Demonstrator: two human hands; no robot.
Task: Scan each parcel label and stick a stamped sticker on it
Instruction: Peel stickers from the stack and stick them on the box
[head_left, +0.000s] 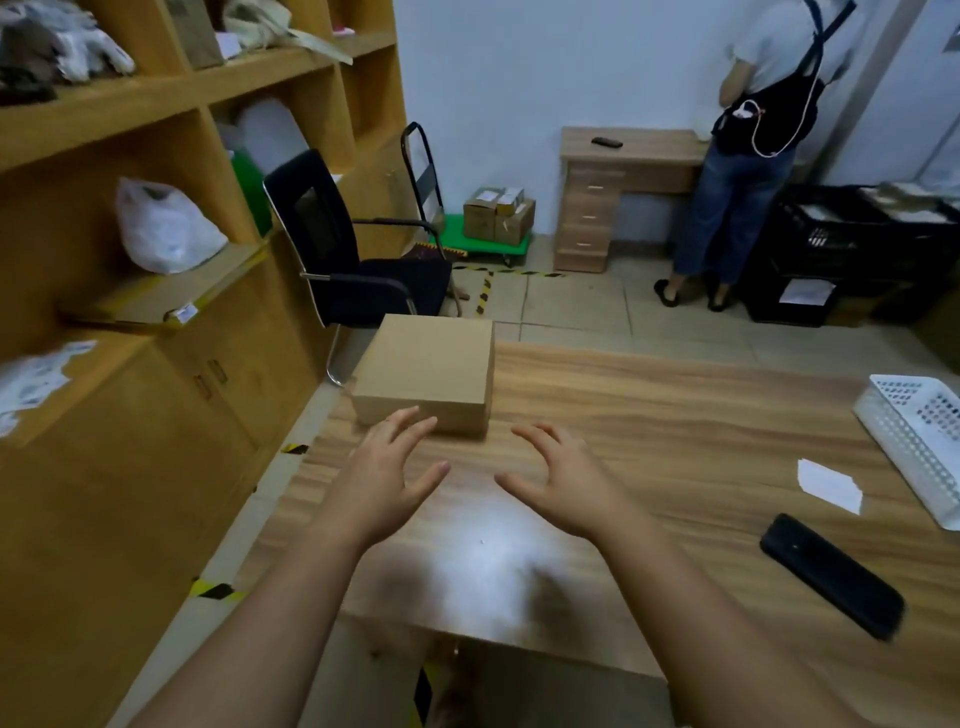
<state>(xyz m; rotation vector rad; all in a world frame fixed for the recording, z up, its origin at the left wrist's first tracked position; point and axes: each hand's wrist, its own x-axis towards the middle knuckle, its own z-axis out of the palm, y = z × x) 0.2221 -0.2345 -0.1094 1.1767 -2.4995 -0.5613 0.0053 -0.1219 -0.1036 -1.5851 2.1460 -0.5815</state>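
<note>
A plain brown cardboard parcel (428, 371) sits at the far left corner of the wooden table (649, 415), with no label showing on its visible faces. My left hand (387, 475) hovers just in front of the parcel with fingers spread, its fingertips near the box's front face. My right hand (558, 480) is held beside it, also spread and empty, a little to the right of the parcel. A white paper slip (828, 486) lies on the table at the right. A black phone-like device (834, 574) lies near the right front.
A white perforated basket (919, 441) stands at the table's right edge. Wooden shelves (156, 208) line the left wall, and a black chair (353, 260) stands behind the table. A person (753, 156) stands at a small desk in the back right, beside black crates.
</note>
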